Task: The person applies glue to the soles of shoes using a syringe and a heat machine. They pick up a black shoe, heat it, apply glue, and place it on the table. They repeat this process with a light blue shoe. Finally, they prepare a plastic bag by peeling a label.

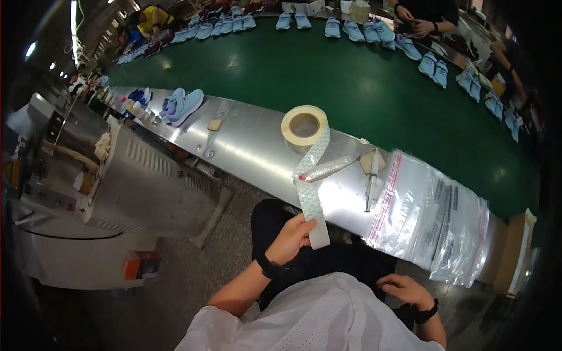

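Note:
My left hand [295,236] pinches the loose end of a label strip [311,202], which hangs past the near edge of the metal ledge. The strip unwinds from a label roll [304,125] lying on the ledge. My right hand [405,289] rests by my lap, fingers loosely stretched and holding nothing I can see. Beside the strip lies a thin, clear-wrapped bundle [331,168] with a red end. To its right are a slim pen-like tool [372,181] and a tan pad [367,162]. A stack of clear plastic bags [430,216] covers the ledge further right.
Light-blue sneakers [184,107] stand on the ledge at left, near small bottles [140,109]. More line the far side of the green conveyor belt [246,64], where people work. A metal machine [146,175] is at left, an open cardboard box [515,251] at right.

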Motion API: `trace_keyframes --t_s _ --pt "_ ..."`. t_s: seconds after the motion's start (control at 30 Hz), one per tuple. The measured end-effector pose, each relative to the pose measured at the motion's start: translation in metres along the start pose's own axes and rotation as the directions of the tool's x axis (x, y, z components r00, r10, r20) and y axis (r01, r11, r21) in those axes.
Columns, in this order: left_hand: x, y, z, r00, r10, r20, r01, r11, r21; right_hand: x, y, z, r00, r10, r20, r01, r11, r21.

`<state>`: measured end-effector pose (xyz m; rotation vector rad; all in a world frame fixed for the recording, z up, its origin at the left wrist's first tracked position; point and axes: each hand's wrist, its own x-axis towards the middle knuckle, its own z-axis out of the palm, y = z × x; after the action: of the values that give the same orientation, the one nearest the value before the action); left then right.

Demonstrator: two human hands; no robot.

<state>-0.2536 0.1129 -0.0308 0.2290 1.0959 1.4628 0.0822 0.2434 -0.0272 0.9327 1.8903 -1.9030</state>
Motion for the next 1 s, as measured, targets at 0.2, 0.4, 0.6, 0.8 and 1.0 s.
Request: trace_keyframes --t_s 0.2,0.4,0.6,0.8,1.0 --pt "-0.013 0.031 -0.015 0.997 -0.075 0.028 0.07 0.986 0.151 -0.011 -0.104 -0.065 0.988 -0.147 0.045 0.141 0.982 0.124" --pt "-0.028 0.121 -0.03 0.975 0.107 -0.194 -0.116 0.993 -0.037 -0.028 -0.13 -0.125 0.992 0.062 0.112 -0.06 0.998 -0.022" --pt "-0.041 0.12 -0.015 0.998 -0.057 0.027 0.053 0.992 0.119 0.037 -0.22 -0.113 0.921 -0.266 0.283 0.374 0.804 -0.462" --pt "-0.032 0.06 -0.002 0.998 -0.014 0.068 -0.01 0.939 0.344 0.103 -0.209 0.0 0.884 -0.416 0.215 0.466 0.822 -0.327" --pt "-0.024 0.01 0.012 0.992 0.027 0.122 -0.063 0.952 0.3 0.109 -0.139 0.048 0.936 -0.35 -0.044 0.335 0.921 -0.198"
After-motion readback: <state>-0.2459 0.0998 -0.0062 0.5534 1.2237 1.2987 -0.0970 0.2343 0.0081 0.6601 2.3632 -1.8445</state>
